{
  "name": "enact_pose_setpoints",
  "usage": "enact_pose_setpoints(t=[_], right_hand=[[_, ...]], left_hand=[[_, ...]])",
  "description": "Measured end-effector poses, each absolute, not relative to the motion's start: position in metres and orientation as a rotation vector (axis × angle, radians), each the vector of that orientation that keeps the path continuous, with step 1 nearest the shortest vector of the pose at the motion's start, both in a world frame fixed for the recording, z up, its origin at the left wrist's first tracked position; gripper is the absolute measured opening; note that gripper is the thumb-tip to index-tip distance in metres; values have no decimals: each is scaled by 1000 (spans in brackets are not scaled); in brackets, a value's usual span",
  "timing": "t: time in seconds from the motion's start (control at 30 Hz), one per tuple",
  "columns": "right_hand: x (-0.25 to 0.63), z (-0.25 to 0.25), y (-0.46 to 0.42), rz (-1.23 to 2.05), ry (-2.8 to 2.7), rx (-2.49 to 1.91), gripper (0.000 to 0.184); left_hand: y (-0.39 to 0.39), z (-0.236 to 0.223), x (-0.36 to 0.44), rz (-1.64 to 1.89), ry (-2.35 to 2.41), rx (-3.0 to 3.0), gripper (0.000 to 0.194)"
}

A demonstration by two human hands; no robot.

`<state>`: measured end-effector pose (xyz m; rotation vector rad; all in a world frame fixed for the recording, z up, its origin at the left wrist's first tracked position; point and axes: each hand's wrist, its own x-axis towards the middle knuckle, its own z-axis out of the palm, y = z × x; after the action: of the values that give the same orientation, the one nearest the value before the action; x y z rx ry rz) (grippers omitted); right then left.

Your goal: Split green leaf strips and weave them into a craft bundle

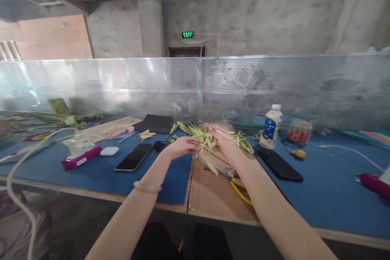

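Observation:
Pale green and cream leaf strips, which look like corn husk (215, 153), lie in a loose heap on the brown board (213, 195). My right hand (224, 141) is in the heap, its fingers closed around a pale husk strip; part of the grip is hidden by leaves. From the left, my left hand (185, 147) reaches to the heap's near edge. Its fingers are loosely bent and apart, with nothing visible in them. Scissors with yellow and red handles (239, 189) lie on the board, partly behind my right forearm.
On the blue tabletop (166, 187), a phone (134, 157) and a white case (109, 151) lie left. A bottle (271, 128), a second phone (280, 165) and a jar (300, 132) are on the right. A perforated metal screen (137, 89) stands behind. A cable (18, 211) hangs at left.

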<state>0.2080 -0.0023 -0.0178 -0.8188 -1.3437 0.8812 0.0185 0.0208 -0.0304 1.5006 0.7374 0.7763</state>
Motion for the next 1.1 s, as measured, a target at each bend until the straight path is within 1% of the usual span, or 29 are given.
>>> enact_pose_setpoints(t=[0.1, 0.27, 0.43, 0.57, 0.6, 0.7, 0.8, 0.87, 0.97, 1.1], right_hand=[[209, -17, 0, 837, -1368, -833, 40], [204, -19, 4, 778, -1446, -929, 37], [198, -19, 4, 639, -1593, -1045, 35], [195, -16, 4, 513, -1689, -1081, 44], [195, -16, 3, 491, -1716, -1082, 43], [195, -14, -2, 475, -1821, -1082, 33], [194, -13, -6, 474, -1892, -1081, 30], [195, -14, -5, 450, -1880, -1084, 28], [196, -15, 2, 389, -1802, -1117, 29], [202, -16, 12, 314, -1667, -1185, 29]], left_hand=[[18, -30, 21, 771, 718, 1518, 35], [13, -29, 24, 756, 700, 1552, 35], [10, -30, 27, 717, 663, 1583, 32], [10, -30, 28, 701, 639, 1585, 31], [9, -30, 28, 701, 635, 1582, 32], [9, -29, 28, 689, 611, 1570, 30], [9, -28, 28, 672, 585, 1549, 27], [10, -29, 28, 679, 581, 1521, 30], [14, -31, 27, 714, 579, 1471, 35], [17, -32, 27, 772, 558, 1416, 33]])
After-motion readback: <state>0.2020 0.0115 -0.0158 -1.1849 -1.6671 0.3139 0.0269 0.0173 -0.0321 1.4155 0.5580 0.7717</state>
